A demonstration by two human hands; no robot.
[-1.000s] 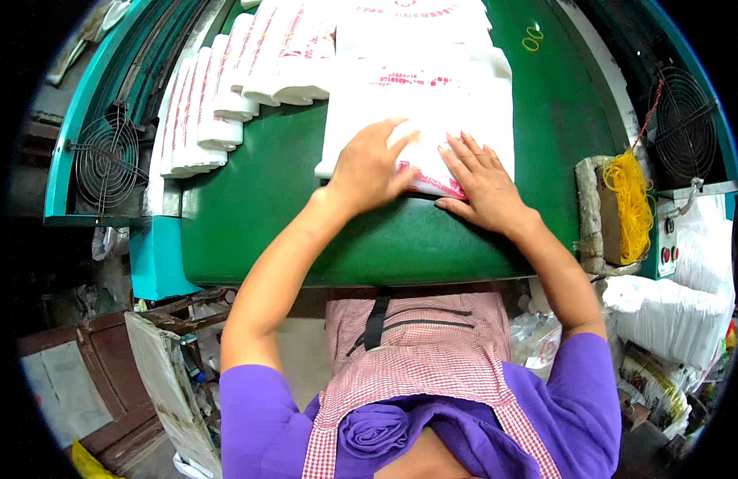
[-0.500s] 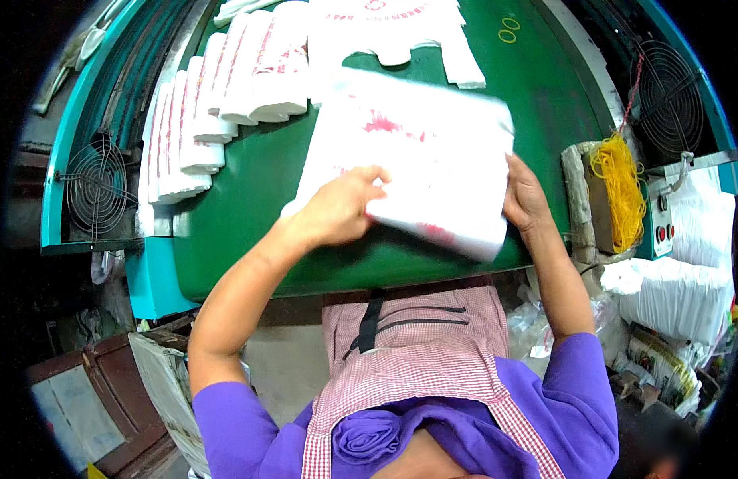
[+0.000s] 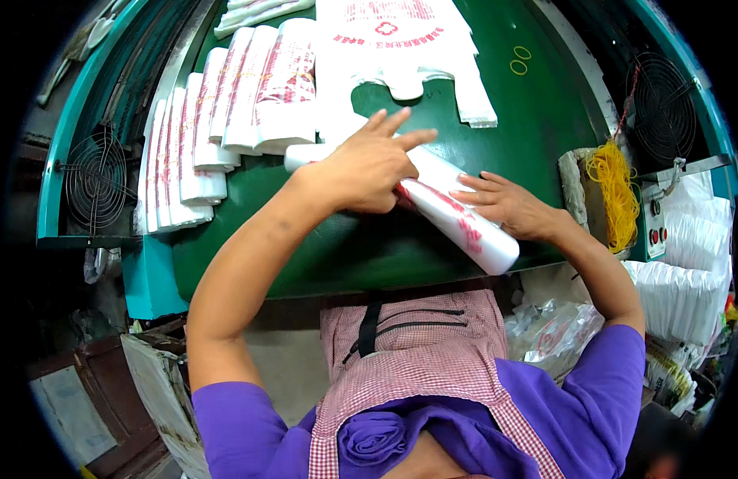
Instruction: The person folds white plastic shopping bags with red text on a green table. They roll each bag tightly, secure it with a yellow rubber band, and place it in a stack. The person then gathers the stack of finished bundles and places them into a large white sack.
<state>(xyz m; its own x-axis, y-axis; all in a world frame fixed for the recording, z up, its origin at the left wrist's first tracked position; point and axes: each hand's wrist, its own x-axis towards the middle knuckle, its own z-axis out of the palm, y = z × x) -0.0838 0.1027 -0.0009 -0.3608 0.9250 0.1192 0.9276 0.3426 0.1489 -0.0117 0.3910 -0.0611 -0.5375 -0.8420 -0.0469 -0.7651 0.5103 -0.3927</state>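
A stack of white plastic bags with red print, folded into a long narrow bundle (image 3: 468, 227), lies slantwise on the green tabletop (image 3: 257, 255) in front of me. My left hand (image 3: 367, 169) rests across the bundle's middle with several fingers spread and pointing away from me; its palm side is hidden. Fingers spread, my right hand (image 3: 508, 209) lies along the far side of the bundle's right part, with a flat white layer beneath the fingertips. Just beyond my hands is a flat stack of white vest-handle bags (image 3: 385, 52), its cut-out facing me.
Folded white bundles (image 3: 261, 88) overlap in a row at the far left. Two yellow rubber bands (image 3: 520, 61) lie at the far right, and many more yellow bands (image 3: 612, 191) hang over a box. Fan guards (image 3: 96, 191) flank the table. White bags (image 3: 680, 279) are piled at right.
The wide, flat stack in my hands has become a narrow folded bundle. My left hand has moved up and right, and my right hand has come off the stack's right edge with fingers spread.
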